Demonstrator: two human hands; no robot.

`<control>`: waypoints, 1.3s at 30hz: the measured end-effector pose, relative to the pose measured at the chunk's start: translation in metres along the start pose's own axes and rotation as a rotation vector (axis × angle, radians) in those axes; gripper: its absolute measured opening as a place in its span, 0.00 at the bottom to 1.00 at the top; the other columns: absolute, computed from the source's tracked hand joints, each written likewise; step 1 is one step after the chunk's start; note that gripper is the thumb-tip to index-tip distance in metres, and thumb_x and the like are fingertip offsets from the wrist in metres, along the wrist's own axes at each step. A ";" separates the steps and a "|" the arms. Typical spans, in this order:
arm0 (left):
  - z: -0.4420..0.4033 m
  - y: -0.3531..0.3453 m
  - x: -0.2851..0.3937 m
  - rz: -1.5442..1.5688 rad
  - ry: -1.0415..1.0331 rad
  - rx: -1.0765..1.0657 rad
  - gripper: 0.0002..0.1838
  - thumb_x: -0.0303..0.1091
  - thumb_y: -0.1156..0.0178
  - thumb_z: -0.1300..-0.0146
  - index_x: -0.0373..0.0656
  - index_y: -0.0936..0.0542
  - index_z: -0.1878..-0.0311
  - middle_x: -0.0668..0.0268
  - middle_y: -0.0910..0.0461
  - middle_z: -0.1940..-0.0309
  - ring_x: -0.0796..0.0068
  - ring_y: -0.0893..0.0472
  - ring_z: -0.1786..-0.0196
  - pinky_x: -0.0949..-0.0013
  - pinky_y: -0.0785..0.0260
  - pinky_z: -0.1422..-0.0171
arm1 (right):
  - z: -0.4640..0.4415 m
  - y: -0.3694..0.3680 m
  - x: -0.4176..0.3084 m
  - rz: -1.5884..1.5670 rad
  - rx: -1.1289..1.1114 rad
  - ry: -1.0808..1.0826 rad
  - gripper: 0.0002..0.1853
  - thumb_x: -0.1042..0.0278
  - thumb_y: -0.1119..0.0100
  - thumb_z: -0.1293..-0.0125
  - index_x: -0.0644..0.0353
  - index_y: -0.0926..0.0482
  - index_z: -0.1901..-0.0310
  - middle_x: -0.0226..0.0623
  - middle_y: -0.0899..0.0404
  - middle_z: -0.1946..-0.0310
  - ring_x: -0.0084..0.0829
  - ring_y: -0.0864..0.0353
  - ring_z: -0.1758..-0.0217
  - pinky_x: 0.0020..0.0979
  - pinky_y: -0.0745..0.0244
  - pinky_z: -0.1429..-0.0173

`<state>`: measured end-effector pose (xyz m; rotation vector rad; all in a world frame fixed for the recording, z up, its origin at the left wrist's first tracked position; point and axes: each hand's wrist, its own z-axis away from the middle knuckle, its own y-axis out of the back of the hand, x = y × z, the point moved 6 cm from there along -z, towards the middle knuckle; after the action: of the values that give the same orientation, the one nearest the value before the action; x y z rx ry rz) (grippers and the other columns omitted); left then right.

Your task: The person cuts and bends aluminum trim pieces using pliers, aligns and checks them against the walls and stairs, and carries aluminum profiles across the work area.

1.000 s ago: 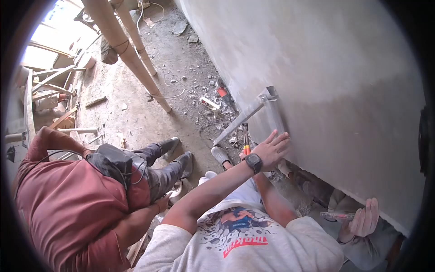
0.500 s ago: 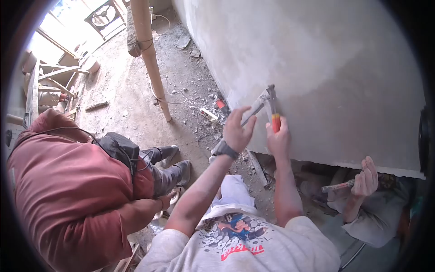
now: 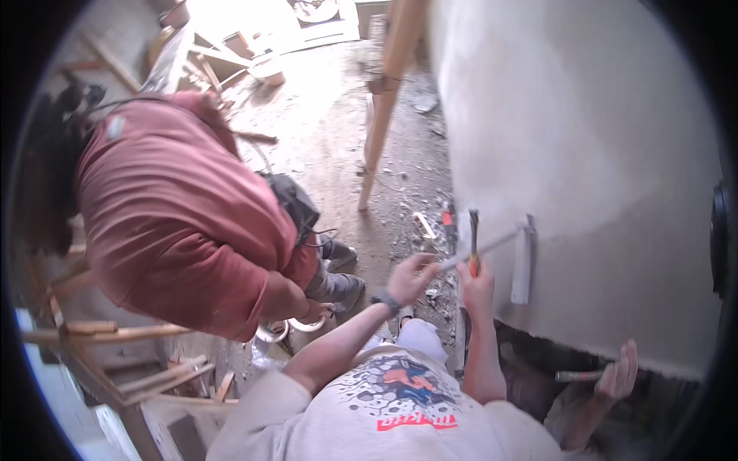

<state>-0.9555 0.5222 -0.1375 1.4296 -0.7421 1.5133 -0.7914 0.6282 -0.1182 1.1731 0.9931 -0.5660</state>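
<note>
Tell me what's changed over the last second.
The left hand has moved from the upright of the bracket to the end of its slanting arm; whether it grips is unclear. The right hand has raised the orange-handled tool, keeping hold of it. The bracket stays against the wall.

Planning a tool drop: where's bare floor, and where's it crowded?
Clearest: floor between red-shirted co-worker and wooden post. Crowded: rubble strip between post and wall; timber pieces, lower left. Tight: between left hand and right hand, which grips an orange-handled tool, near the grey bar.
</note>
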 end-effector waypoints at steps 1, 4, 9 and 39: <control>0.007 0.014 -0.024 0.001 -0.010 0.041 0.21 0.41 0.36 0.31 0.35 0.22 0.43 0.55 0.16 0.52 0.70 0.16 0.49 0.67 0.24 0.45 | -0.005 0.016 -0.014 0.067 0.072 0.004 0.18 0.61 0.35 0.36 0.63 0.27 0.52 0.43 0.22 0.67 0.45 0.19 0.62 0.43 0.26 0.58; 0.037 0.050 -0.040 -0.036 0.084 0.117 0.20 0.40 0.35 0.32 0.34 0.21 0.45 0.57 0.16 0.52 0.70 0.17 0.49 0.68 0.25 0.43 | -0.031 0.060 -0.020 0.374 0.248 -0.002 0.23 0.61 0.43 0.32 0.64 0.29 0.40 0.59 0.20 0.53 0.58 0.20 0.48 0.51 0.25 0.47; 0.071 0.063 -0.055 -0.053 0.167 0.171 0.22 0.43 0.34 0.33 0.34 0.20 0.46 0.55 0.16 0.52 0.68 0.16 0.50 0.65 0.25 0.43 | -0.047 0.093 0.020 0.253 0.355 -0.028 0.18 0.67 0.48 0.30 0.69 0.28 0.44 0.53 0.20 0.59 0.51 0.18 0.56 0.45 0.25 0.53; 0.042 0.019 0.018 0.205 -0.093 0.109 0.34 0.41 0.29 0.40 0.39 0.30 0.34 0.58 0.20 0.49 0.72 0.20 0.49 0.65 0.26 0.44 | -0.015 -0.050 -0.111 -0.031 -0.422 0.239 0.09 0.67 0.41 0.30 0.64 0.23 0.65 0.33 0.22 0.76 0.21 0.24 0.71 0.30 0.29 0.64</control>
<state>-0.9526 0.4807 -0.1105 1.5520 -0.8971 1.6743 -0.8904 0.6130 -0.0474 0.8593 1.2653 -0.2235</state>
